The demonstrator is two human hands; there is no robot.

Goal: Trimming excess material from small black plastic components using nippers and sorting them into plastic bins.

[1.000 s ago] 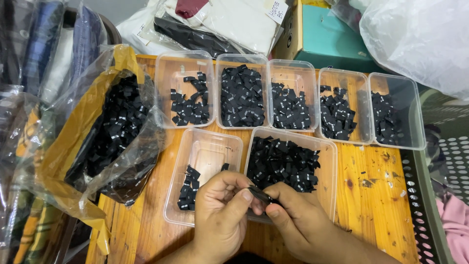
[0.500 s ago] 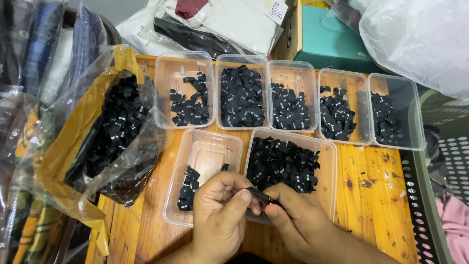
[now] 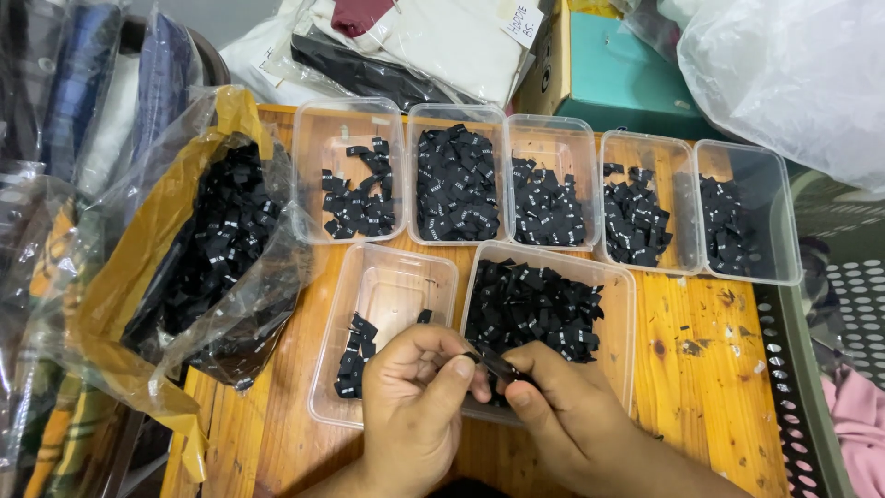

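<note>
We pinch one black label over the near tubs.

From the table (image 3: 710,406), a label-filled bag (image 3: 198,249) lies at 9 o'clock and five tubs (image 3: 553,180) at 12. Our left hand (image 3: 415,415) and right hand (image 3: 562,420) both grip the label (image 3: 493,361) at 6.

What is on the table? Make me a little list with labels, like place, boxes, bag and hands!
place: wooden table
boxes: seven clear plastic tubs, five in the back row, two in front
contents: small black fabric tags
fullest front tub: the right one
bag: clear plastic bag of black tags, at the left
left hand: pinching a black tag
right hand: holding the same tag
</note>
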